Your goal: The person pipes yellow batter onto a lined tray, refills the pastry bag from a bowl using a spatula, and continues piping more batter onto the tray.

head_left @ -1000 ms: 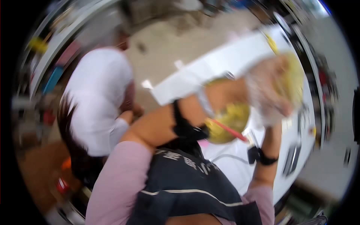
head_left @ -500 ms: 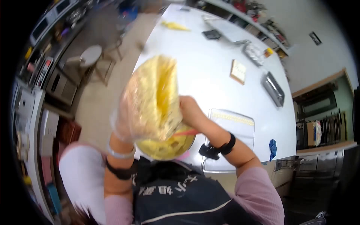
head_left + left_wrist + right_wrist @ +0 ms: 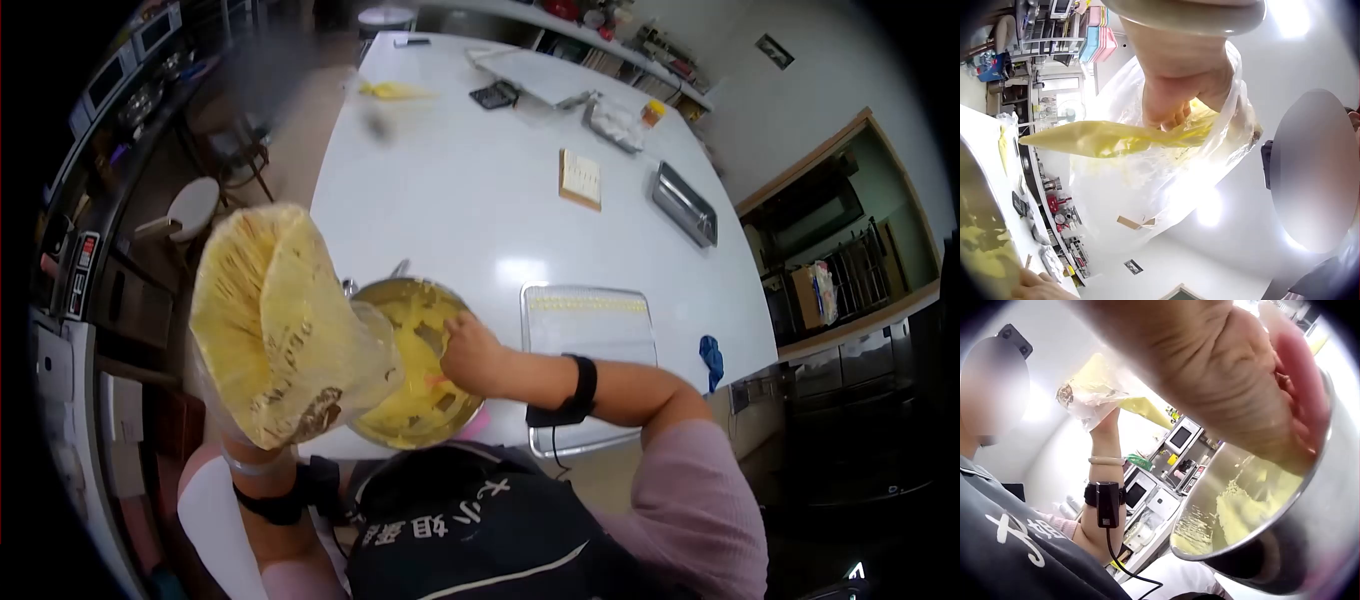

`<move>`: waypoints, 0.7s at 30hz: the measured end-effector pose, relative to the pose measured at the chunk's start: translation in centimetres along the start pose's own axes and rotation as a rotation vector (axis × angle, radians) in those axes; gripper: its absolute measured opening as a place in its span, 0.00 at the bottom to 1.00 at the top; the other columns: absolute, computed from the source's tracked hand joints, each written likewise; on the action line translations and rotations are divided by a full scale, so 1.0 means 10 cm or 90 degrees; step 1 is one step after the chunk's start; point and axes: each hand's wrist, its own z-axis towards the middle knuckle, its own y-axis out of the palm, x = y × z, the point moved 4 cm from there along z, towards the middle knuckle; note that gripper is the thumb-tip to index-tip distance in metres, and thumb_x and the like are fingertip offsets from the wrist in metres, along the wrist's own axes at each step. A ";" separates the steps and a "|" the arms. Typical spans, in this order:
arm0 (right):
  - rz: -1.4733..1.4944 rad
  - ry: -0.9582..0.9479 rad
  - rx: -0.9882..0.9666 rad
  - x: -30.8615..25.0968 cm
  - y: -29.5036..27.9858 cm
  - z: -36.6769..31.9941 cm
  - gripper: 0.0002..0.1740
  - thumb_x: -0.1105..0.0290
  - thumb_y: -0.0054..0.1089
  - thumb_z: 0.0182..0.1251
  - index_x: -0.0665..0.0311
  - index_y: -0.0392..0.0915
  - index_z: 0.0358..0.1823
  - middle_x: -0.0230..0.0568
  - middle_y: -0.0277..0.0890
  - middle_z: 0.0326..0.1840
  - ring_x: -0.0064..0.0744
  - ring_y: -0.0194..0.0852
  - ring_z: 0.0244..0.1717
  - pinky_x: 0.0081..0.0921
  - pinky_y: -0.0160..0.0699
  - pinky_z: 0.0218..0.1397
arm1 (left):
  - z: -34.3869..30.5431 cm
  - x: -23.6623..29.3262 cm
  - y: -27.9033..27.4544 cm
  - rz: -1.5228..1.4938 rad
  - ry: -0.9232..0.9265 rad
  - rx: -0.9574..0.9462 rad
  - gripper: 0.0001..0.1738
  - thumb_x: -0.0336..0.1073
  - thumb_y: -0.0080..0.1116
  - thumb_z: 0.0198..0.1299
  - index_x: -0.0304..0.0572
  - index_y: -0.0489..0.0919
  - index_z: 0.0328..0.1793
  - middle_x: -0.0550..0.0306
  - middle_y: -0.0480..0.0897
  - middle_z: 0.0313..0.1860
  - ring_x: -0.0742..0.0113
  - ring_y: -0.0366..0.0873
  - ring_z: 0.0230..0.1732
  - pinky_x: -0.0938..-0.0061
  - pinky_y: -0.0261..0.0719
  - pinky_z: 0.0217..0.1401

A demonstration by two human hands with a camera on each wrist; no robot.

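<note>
A clear piping bag (image 3: 290, 330) with yellow batter inside is held up at the left by my left hand (image 3: 1179, 94). Its wide top is folded outward over that hand, hiding it in the head view. The filled, pointed end hangs below the curled fingers in the left wrist view. My right hand (image 3: 475, 355) grips the red handle (image 3: 1300, 369) of a spatula, low over a metal mixing bowl (image 3: 375, 300). Thick yellow batter (image 3: 410, 400) lies in the bowl and smears its wall. The spatula's blade is hidden.
Right of the bowl is a metal tray (image 3: 590, 340) with a row of small yellow piped shapes. Farther off on the white table (image 3: 450, 190) are a notebook (image 3: 580, 180), a dark metal pan (image 3: 685, 205), a calculator (image 3: 495, 95) and another filled piping bag (image 3: 390, 91).
The head view has swung toward the table. My left hand has carried the piping bag leftward, off the bowl's near side. My right hand now works down in the bowl with the spatula.
</note>
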 end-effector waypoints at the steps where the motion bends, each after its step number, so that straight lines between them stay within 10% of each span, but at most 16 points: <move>1: -0.004 -0.001 -0.017 0.00 -0.05 -0.02 0.15 0.51 0.51 0.54 0.48 0.83 0.24 0.27 0.77 0.34 0.33 0.64 0.44 0.31 0.53 0.44 | -0.09 -0.03 -0.08 -0.005 -0.015 0.020 0.31 0.43 0.45 0.62 0.30 0.55 0.66 0.43 0.65 0.62 0.58 0.69 0.59 0.67 0.71 0.60; 4: 0.008 -0.021 -0.056 -0.03 0.01 -0.01 0.21 0.45 0.47 0.57 0.49 0.83 0.33 0.31 0.77 0.35 0.35 0.64 0.46 0.31 0.55 0.45 | -0.47 -0.18 -0.43 -0.024 -0.074 0.123 0.32 0.43 0.46 0.61 0.30 0.55 0.66 0.43 0.66 0.61 0.58 0.69 0.58 0.67 0.70 0.60; 6: 0.029 -0.118 0.023 -0.08 0.08 -0.03 0.15 0.64 0.45 0.57 0.34 0.82 0.35 0.29 0.74 0.20 0.30 0.71 0.28 0.31 0.57 0.48 | -0.75 -0.29 -0.68 -0.041 -0.107 0.198 0.32 0.43 0.47 0.61 0.31 0.56 0.66 0.43 0.66 0.61 0.58 0.69 0.58 0.67 0.70 0.60; 9: 0.133 -0.048 -0.002 0.06 -0.27 -0.16 0.09 0.74 0.52 0.47 0.65 0.74 0.33 0.41 0.73 0.25 0.43 0.75 0.27 0.36 0.73 0.25 | -1.07 -0.37 -0.98 -0.054 -0.143 0.279 0.32 0.43 0.48 0.60 0.31 0.56 0.65 0.44 0.66 0.61 0.58 0.69 0.58 0.67 0.70 0.60; 14: -0.010 0.039 0.212 0.25 -0.66 -0.04 0.08 0.73 0.54 0.46 0.59 0.79 0.30 0.40 0.73 0.23 0.37 0.75 0.25 0.30 0.73 0.24 | -1.26 -0.60 -1.20 -0.070 -0.184 0.325 0.33 0.43 0.50 0.58 0.32 0.57 0.65 0.44 0.66 0.61 0.58 0.69 0.58 0.67 0.70 0.60; 21: 0.014 -0.144 -0.043 0.12 -0.16 0.40 0.06 0.72 0.52 0.49 0.60 0.79 0.25 0.37 0.76 0.23 0.36 0.77 0.27 0.29 0.75 0.28 | -1.34 -0.74 -1.27 -0.068 -0.215 0.354 0.33 0.42 0.52 0.56 0.32 0.57 0.65 0.44 0.66 0.60 0.58 0.69 0.57 0.67 0.69 0.59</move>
